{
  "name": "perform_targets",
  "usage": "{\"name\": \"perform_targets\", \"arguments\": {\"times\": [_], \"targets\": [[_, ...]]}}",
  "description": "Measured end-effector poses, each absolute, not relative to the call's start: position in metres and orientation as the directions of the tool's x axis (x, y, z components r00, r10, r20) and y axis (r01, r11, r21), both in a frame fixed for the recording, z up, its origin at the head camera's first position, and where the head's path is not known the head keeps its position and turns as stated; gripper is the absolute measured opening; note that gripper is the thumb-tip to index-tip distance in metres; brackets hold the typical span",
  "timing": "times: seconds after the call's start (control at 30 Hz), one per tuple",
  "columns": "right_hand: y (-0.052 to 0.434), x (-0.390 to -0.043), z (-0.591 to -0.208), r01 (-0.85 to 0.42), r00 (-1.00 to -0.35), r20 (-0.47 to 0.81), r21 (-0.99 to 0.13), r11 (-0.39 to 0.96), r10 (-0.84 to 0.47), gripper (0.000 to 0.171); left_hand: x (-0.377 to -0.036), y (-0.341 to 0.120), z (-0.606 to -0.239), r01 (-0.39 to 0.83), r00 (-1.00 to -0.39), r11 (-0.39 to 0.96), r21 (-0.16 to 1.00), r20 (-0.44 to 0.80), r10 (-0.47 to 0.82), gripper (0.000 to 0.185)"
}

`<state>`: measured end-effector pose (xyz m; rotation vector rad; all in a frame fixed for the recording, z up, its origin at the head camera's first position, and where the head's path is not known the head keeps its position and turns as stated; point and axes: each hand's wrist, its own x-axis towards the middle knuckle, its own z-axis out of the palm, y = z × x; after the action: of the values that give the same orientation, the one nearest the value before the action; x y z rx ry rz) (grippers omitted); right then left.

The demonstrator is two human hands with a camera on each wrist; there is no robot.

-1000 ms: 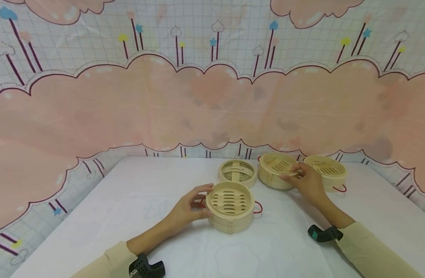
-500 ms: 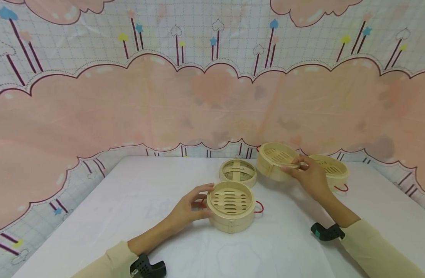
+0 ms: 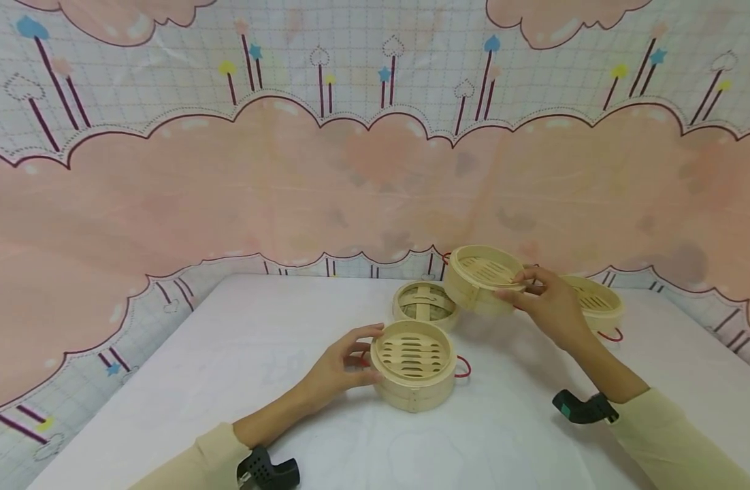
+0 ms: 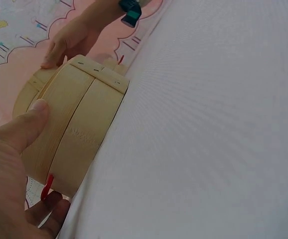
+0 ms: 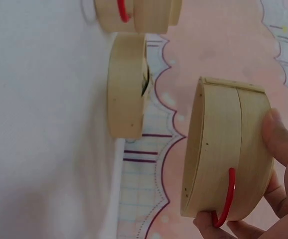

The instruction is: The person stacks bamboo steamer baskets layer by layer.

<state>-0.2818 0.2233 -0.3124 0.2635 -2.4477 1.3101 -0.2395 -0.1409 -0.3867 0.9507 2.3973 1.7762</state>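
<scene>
On the white table, my left hand (image 3: 341, 367) grips the left side of a round bamboo steamer basket (image 3: 414, 395) with a slotted top and red side handles. In the left wrist view the thumb presses its wall (image 4: 74, 129), while fingers curl round the far side by the red loop. My right hand (image 3: 552, 306) pinches the right rim of a second bamboo steamer basket (image 3: 476, 296), raised off the table and slightly tilted. The right wrist view shows this basket's open underside and red handle (image 5: 228, 199). Close below and left of it lies a shallow bamboo steamer lid (image 3: 422, 292) with a strip across it.
Behind my right hand stands another slotted steamer basket (image 3: 598, 316) with a red handle, partly hidden. A patterned pink and white cloth (image 3: 350, 190) rises behind the table (image 3: 289, 320). Each wrist wears a black camera mount (image 3: 586, 407).
My right hand has lifted the second steamer basket off the table and carried it left, towards the lid. My left hand keeps its hold on the front basket, which stays in place.
</scene>
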Motion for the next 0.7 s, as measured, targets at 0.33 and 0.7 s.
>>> {"name": "perform_targets", "arguments": {"times": [0.33,0.7], "targets": [[0.21,-0.279,-0.3,-0.35,-0.924,0.377,-0.754,0.555,-0.07,0.052,-0.242,-0.14,-0.39,0.473,-0.807,0.168,0.865,0.349,0.476,0.062],[0.201,-0.273,-0.292,-0.381,-0.919,0.373,-0.761,0.526,-0.127,0.049,-0.24,-0.141,-0.388,0.469,-0.812,0.175,0.866,0.344,0.471,0.063]]}}
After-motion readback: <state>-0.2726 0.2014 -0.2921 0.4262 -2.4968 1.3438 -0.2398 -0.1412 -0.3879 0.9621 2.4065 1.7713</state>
